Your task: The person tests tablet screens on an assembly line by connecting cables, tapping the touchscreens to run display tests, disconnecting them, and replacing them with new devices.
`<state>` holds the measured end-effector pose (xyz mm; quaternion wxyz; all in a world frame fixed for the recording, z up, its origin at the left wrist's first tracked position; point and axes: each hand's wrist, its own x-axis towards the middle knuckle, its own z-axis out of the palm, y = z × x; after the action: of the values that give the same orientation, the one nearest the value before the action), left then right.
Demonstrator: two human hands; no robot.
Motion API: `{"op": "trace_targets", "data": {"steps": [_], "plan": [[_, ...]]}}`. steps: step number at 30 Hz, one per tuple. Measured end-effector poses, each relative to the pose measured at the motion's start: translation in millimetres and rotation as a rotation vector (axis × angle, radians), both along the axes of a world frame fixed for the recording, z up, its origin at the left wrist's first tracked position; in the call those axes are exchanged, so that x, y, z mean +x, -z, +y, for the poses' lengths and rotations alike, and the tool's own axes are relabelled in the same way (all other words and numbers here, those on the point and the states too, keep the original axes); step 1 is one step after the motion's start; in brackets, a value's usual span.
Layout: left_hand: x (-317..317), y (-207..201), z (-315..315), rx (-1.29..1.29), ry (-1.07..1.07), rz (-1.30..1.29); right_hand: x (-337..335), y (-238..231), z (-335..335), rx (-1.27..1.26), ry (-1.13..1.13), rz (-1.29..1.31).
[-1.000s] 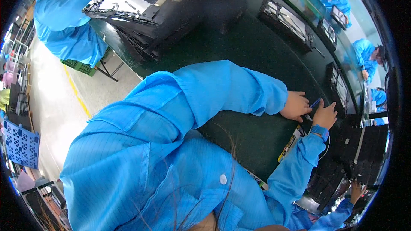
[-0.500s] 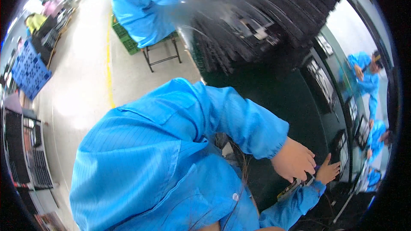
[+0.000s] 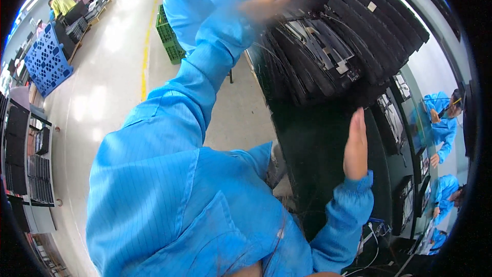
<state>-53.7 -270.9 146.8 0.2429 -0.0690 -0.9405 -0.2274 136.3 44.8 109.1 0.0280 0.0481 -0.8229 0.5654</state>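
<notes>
My left hand (image 3: 264,6), smeared in the picture, is held out at the far end of my reach, its fingers stretched toward the stacked black trays (image 3: 376,33). I see nothing in it. In the upper tray of the nearer stack lie flat dark and silvery parts (image 3: 320,46) with small white pieces. My right hand (image 3: 356,146) is raised over the dark green work surface (image 3: 320,149), in front of the trays. Its fingers are straight and held together like a flat blade, with nothing in the palm.
Beside the bench, a co-worker's blue sleeve (image 3: 179,0) shows by a green crate (image 3: 171,36). Dark units (image 3: 390,115) stand along the right side, where white cables (image 3: 376,241) lie lower down. Left across the aisle are a blue perforated panel (image 3: 48,61) and a rack (image 3: 41,164).
My hands have parted from low over the bench. The left has swung far up toward the trays; the right has risen away from the small item beneath it. The view has shifted a little.
</notes>
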Motion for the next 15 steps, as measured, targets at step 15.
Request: {"op": "trace_targets", "data": {"steps": [15], "plan": [[-6.5,4.5,-3.4,0.436,0.023,0.008,-44.9,1.9,-79.0,-0.223,0.036,0.377]]}}
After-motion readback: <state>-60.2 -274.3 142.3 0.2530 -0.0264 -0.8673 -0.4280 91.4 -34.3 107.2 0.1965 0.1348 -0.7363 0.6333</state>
